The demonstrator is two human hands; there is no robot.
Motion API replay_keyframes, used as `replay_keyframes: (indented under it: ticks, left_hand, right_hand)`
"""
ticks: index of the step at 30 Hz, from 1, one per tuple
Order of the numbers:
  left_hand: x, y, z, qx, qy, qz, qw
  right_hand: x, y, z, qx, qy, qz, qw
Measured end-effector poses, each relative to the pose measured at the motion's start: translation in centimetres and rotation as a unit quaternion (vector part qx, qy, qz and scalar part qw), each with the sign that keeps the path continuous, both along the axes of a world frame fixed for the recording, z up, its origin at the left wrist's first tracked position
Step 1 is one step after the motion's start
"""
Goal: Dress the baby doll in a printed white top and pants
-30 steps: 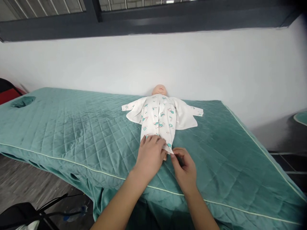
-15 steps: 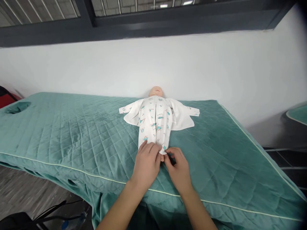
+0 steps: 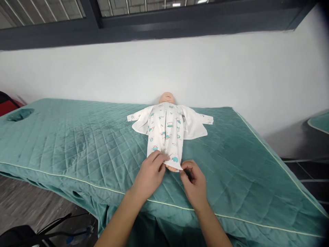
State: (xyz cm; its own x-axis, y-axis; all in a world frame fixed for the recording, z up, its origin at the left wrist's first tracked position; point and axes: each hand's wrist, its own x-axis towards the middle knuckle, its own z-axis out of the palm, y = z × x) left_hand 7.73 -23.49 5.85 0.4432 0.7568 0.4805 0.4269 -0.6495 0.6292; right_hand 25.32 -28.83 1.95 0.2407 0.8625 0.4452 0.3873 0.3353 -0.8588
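Note:
A baby doll [image 3: 167, 98] lies on its back on a teal quilted massage bed [image 3: 77, 137], head toward the wall. It wears a white sleepsuit [image 3: 167, 132] with teal prints, sleeves spread out to both sides. My left hand [image 3: 150, 175] pinches the left leg cuff at the suit's bottom hem. My right hand [image 3: 195, 183] pinches the right corner of that hem, fingers curled. A doll foot [image 3: 171, 168] shows between my hands, just below the hem.
The bed has a face hole [image 3: 19, 115] at its far left end and a white wall behind it. A second teal bed [image 3: 320, 123] shows at the right edge. Black cables and a bottle [image 3: 77, 236] lie on the floor at lower left.
Both hands have drawn the hem slightly toward me, so the leg part lies longer and flatter. The foot now shows below the hem. The camera view barely shifted.

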Motion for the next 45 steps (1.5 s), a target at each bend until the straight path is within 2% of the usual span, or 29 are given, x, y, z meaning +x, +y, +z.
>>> replay_keyframes:
  ticks: [5, 11, 17, 20, 24, 30, 34, 37, 41, 45]
  left_hand:
    - [-0.1, -0.6, 0.4, -0.010, -0.022, 0.005, 1.000]
    - [-0.5, -0.9, -0.5, 0.007, 0.004, 0.048, 0.999]
    - [-1.7, -2.0, -1.1, 0.010, 0.011, 0.098, 0.995]
    - [-2.5, -2.9, -1.8, 0.004, 0.019, 0.128, 0.992]
    - [-3.0, -3.7, -3.2, -0.019, 0.029, 0.150, 0.988]
    - [-1.9, -3.2, -4.8, 0.006, 0.047, 0.179, 0.983]
    - [-1.0, -2.7, -4.6, -0.016, -0.012, 0.170, 0.985]
    - [-0.8, -2.4, -3.6, -0.034, -0.075, 0.159, 0.984]
    - [-1.0, -2.1, -2.6, -0.057, -0.135, 0.181, 0.973]
    - [-1.3, -2.4, -3.4, -0.048, -0.150, 0.179, 0.971]
  right_hand:
    - [-0.2, 0.1, 0.0, -0.010, -0.021, 0.004, 1.000]
    - [-0.3, 0.2, 0.2, -0.025, -0.050, -0.001, 0.998]
    - [0.0, 0.3, -0.4, 0.008, -0.029, -0.022, 0.999]
    - [0.1, 0.2, -0.6, 0.025, -0.025, -0.025, 0.999]
    - [0.0, 0.0, -0.4, 0.045, -0.078, -0.007, 0.996]
    - [-0.2, 0.1, 0.0, 0.041, -0.131, 0.015, 0.990]
    - [-0.2, 0.1, 0.0, 0.026, -0.128, 0.007, 0.991]
    - [-0.2, 0.2, -0.1, 0.030, -0.123, 0.002, 0.992]
    - [-0.2, 0.3, 0.0, 0.032, -0.111, -0.002, 0.993]
    - [-0.3, 0.3, 0.1, 0.037, -0.103, -0.003, 0.994]
